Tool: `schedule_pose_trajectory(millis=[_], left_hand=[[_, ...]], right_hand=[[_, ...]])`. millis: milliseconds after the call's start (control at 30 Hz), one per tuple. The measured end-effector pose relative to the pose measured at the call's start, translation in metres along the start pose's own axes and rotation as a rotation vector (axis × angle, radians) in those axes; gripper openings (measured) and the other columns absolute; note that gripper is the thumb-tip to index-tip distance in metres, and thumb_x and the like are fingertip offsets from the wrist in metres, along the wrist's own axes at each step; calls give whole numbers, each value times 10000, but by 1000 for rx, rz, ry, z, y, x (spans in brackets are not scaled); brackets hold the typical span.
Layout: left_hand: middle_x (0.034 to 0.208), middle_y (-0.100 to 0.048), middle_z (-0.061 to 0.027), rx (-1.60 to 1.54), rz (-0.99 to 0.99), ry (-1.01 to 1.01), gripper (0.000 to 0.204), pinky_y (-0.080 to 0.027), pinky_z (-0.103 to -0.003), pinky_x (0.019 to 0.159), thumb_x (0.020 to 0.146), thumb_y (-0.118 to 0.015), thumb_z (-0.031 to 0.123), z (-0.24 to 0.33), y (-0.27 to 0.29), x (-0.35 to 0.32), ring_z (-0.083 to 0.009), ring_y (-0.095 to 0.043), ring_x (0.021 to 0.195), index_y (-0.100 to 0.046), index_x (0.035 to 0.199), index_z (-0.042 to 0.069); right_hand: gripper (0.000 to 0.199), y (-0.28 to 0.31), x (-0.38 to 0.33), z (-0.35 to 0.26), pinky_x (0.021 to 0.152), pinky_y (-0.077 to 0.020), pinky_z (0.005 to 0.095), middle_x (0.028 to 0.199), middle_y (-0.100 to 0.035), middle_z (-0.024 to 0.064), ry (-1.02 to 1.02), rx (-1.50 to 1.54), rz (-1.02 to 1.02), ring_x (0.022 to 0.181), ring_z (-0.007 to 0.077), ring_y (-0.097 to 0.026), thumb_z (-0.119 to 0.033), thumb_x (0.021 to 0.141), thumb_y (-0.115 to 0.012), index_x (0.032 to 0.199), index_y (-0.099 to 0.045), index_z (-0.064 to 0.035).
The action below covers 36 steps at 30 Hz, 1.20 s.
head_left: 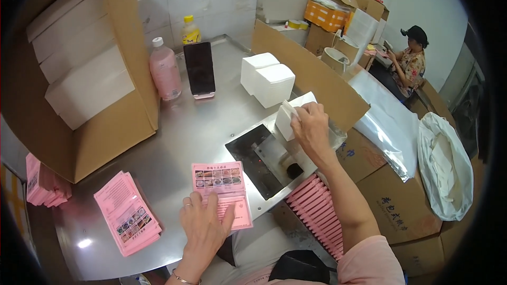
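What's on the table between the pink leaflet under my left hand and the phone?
Nothing: in the head view, only bare steel table separates the leaflet from the phone.

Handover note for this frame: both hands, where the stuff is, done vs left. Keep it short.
Left hand: flat on the pink leaflet at the steel table's near edge, pressing, not gripping.
Right hand: fingers closed on a small white box above the dark machine plate.
Supplies: pink leaflet stack to the left, two white boxes behind the plate, row of pink packs below the table edge.
Done: cannot tell any count.
Left: leaflet and held box are apart.
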State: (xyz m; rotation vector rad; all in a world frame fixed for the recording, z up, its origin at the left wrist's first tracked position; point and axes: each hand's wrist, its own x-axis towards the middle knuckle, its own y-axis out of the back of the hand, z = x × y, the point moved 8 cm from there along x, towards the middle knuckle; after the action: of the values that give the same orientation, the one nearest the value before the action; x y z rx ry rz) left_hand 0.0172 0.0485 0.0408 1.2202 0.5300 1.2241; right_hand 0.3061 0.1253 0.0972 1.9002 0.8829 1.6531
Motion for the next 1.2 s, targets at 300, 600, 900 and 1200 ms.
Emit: schedule_pose_trajectory(millis=[300, 600, 900, 1200], left_hand=[[1058, -514, -202, -166, -2, -159, 614, -446, -444, 758, 747, -709, 200, -6, 15, 7, -362, -536, 899, -558, 1327, 65], [956, -541, -163, -146, 9, -121, 722, -450, -411, 761, 750, -703, 70, 13, 10, 13, -323, -551, 906, -478, 1436, 71], [965, -562, -146, -207, 258, -132, 211, -461, -425, 800, 696, -568, -30, -50, 70, -21, -340, -545, 918, -625, 889, 35], [1090, -576, -139, 308, 143, 323, 341, -276, -553, 1108, 747, -564, 9, -169, 91, -49, -373, -497, 1080, -540, 1084, 50]], right_hand=[[421, 30, -116, -169, 1071, -363, 616, 1185, -614, 200, 693, 405, -258, 1228, 383, -564, -59, 818, -618, 1238, -627, -39], [279, -91, -81, -152, 1050, -342, 666, 1060, -630, 198, 443, 241, -419, 992, 401, -601, -115, 867, -582, 1126, -613, -17], [172, -31, -51, -82, 674, -511, 456, 781, -675, 153, 241, 141, -336, 749, 344, -673, -159, 894, -603, 938, -704, -26], [201, -11, 4, -6, 799, -447, 434, 884, -615, 133, 94, -310, -64, 887, 302, -582, -185, 912, -618, 942, -731, -21]])
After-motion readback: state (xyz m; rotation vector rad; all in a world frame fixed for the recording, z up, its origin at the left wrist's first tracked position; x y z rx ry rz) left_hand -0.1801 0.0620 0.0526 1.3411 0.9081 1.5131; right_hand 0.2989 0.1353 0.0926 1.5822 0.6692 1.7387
